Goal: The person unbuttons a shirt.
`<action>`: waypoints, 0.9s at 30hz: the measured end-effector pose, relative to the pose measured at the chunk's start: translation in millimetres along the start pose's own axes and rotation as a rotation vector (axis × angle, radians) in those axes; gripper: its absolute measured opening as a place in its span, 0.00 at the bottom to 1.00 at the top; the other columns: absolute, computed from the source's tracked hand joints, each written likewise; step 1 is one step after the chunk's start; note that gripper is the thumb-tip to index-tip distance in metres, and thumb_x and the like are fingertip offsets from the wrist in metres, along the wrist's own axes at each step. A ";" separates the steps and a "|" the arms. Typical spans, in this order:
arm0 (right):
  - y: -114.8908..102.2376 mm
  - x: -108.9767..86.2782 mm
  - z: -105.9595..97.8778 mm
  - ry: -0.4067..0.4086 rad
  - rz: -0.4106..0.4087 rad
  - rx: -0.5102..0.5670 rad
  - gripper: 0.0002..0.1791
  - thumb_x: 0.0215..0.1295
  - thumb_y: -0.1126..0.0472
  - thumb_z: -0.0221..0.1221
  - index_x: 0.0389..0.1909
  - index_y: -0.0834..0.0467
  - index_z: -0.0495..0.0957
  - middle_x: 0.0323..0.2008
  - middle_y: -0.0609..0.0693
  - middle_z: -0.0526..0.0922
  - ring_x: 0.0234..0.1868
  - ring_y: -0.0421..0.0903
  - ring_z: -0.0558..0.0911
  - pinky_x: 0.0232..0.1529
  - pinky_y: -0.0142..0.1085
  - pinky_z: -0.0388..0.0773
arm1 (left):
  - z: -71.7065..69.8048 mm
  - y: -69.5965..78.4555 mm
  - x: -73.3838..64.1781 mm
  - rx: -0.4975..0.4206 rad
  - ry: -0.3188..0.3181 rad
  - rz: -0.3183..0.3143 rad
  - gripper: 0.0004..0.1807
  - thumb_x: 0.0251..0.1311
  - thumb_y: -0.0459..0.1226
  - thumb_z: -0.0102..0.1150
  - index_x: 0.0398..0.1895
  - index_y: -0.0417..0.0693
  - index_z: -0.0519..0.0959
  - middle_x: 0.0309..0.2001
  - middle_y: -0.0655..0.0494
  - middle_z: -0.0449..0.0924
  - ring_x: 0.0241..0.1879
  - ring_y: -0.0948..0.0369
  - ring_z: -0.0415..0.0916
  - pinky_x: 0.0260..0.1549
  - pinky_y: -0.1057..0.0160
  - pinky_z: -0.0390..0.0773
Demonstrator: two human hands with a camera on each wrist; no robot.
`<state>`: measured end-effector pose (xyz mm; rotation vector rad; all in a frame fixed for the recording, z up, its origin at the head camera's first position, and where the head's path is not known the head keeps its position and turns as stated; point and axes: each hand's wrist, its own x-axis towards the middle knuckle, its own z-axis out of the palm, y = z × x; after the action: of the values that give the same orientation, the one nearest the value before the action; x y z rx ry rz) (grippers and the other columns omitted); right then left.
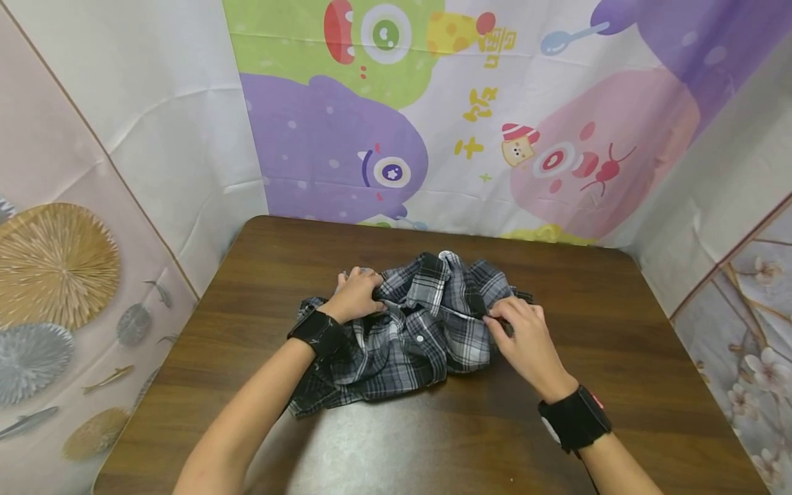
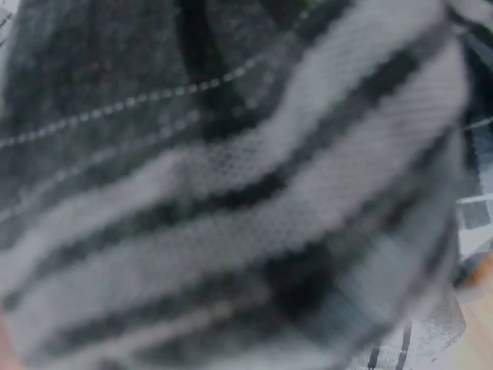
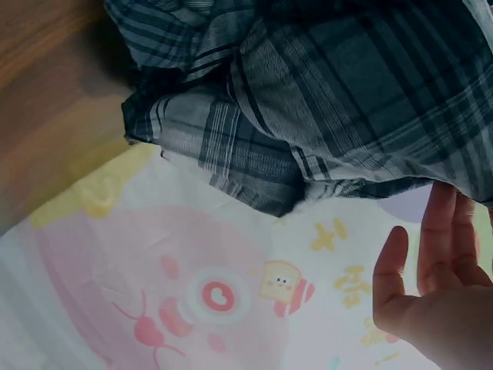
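A crumpled plaid shirt [image 1: 396, 344] in black, grey and white lies bunched on the wooden table, with a pale button showing near its middle. My left hand [image 1: 355, 295] grips the cloth at its upper left, fingertips partly hidden in the folds. On the right side, my right hand [image 1: 522, 337] pinches the shirt's edge between thumb and fingers. Blurred striped cloth [image 2: 231, 185] fills most of the left wrist view. In the right wrist view, the right hand [image 3: 439, 301] reaches behind the hanging cloth [image 3: 362, 100], which hides some fingertips.
The brown wooden table [image 1: 588, 289] has rounded far corners. Behind it hangs a curtain [image 1: 470, 206] with cartoon monsters, and patterned drapes [image 1: 56, 172] stand at both sides. Black bands [image 1: 318, 333] circle both wrists.
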<state>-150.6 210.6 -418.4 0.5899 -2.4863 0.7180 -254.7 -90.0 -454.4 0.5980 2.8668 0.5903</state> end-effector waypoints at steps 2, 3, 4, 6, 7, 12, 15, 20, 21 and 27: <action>2.0 -0.5 -0.3 -0.007 0.026 -0.012 0.04 0.56 0.63 0.63 0.28 0.56 0.77 0.34 0.49 0.78 0.41 0.48 0.76 0.43 0.44 0.61 | -1.1 -1.0 -3.2 -0.019 0.038 0.052 0.13 0.55 0.43 0.63 0.41 0.50 0.75 0.52 0.51 0.74 0.57 0.49 0.62 0.54 0.43 0.53; 2.7 -0.4 -0.5 -0.012 0.039 -0.019 0.04 0.57 0.63 0.63 0.28 0.56 0.76 0.35 0.50 0.78 0.42 0.49 0.76 0.43 0.45 0.61 | -1.6 -1.4 -4.6 -0.031 0.066 0.087 0.11 0.55 0.41 0.63 0.38 0.49 0.74 0.47 0.51 0.75 0.54 0.50 0.64 0.52 0.44 0.55; 3.5 -0.1 -0.7 -0.021 0.054 -0.026 0.04 0.57 0.63 0.63 0.29 0.57 0.76 0.35 0.50 0.78 0.42 0.49 0.76 0.43 0.45 0.61 | -2.4 -1.8 -6.4 -0.056 0.089 0.116 0.10 0.55 0.40 0.62 0.37 0.50 0.73 0.43 0.52 0.76 0.50 0.51 0.66 0.50 0.45 0.57; 5.1 0.8 -1.5 -0.048 0.089 -0.041 0.05 0.58 0.62 0.62 0.29 0.58 0.76 0.37 0.52 0.77 0.43 0.51 0.75 0.43 0.47 0.62 | -5.0 -1.9 -10.3 -0.120 0.118 0.168 0.09 0.56 0.37 0.61 0.36 0.50 0.70 0.36 0.53 0.73 0.39 0.55 0.68 0.44 0.51 0.60; 6.1 1.7 -1.9 -0.064 0.110 -0.052 0.05 0.58 0.62 0.61 0.30 0.59 0.75 0.37 0.53 0.77 0.43 0.52 0.75 0.43 0.47 0.62 | -7.1 -1.4 -12.2 -0.155 0.125 0.187 0.09 0.56 0.35 0.60 0.35 0.49 0.69 0.34 0.53 0.72 0.33 0.56 0.66 0.41 0.53 0.61; 11.1 7.5 -4.9 -0.169 0.221 -0.083 0.09 0.60 0.61 0.58 0.36 0.63 0.74 0.42 0.58 0.76 0.46 0.56 0.74 0.44 0.51 0.62 | -22.1 4.9 -22.3 -0.255 0.153 0.256 0.09 0.58 0.32 0.56 0.40 0.47 0.69 0.37 0.52 0.73 0.28 0.59 0.66 0.35 0.58 0.67; 12.6 13.3 -7.6 -0.230 0.245 -0.062 0.19 0.61 0.61 0.57 0.50 0.66 0.69 0.48 0.61 0.73 0.49 0.58 0.72 0.48 0.54 0.61 | -32.8 8.5 -28.6 -0.262 0.192 0.289 0.09 0.58 0.31 0.56 0.42 0.48 0.71 0.41 0.52 0.76 0.35 0.58 0.69 0.39 0.58 0.70; 13.7 31.4 -13.4 -0.314 0.223 0.034 0.36 0.61 0.62 0.57 0.67 0.64 0.53 0.60 0.65 0.64 0.61 0.61 0.63 0.56 0.60 0.56 | -49.5 13.5 -36.0 -0.271 0.226 0.346 0.10 0.59 0.31 0.56 0.43 0.48 0.71 0.43 0.52 0.77 0.40 0.58 0.74 0.42 0.58 0.74; 13.6 36.8 -14.3 -0.332 0.215 0.064 0.38 0.61 0.61 0.58 0.68 0.63 0.51 0.62 0.65 0.61 0.63 0.61 0.61 0.58 0.60 0.56 | -52.7 14.7 -37.6 -0.275 0.227 0.362 0.10 0.59 0.31 0.56 0.43 0.48 0.72 0.43 0.52 0.77 0.42 0.58 0.75 0.43 0.57 0.74; 18.9 73.5 -11.9 -0.493 0.160 0.282 0.45 0.58 0.56 0.63 0.72 0.55 0.48 0.72 0.58 0.48 0.71 0.59 0.51 0.63 0.60 0.54 | -70.3 25.7 -46.2 -0.341 0.241 0.431 0.11 0.57 0.31 0.60 0.43 0.47 0.73 0.43 0.52 0.78 0.46 0.58 0.76 0.44 0.58 0.75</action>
<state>-214.7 212.6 -376.0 0.7474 -2.9319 1.1100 -219.7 -111.7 -376.7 1.1592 2.7487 1.2607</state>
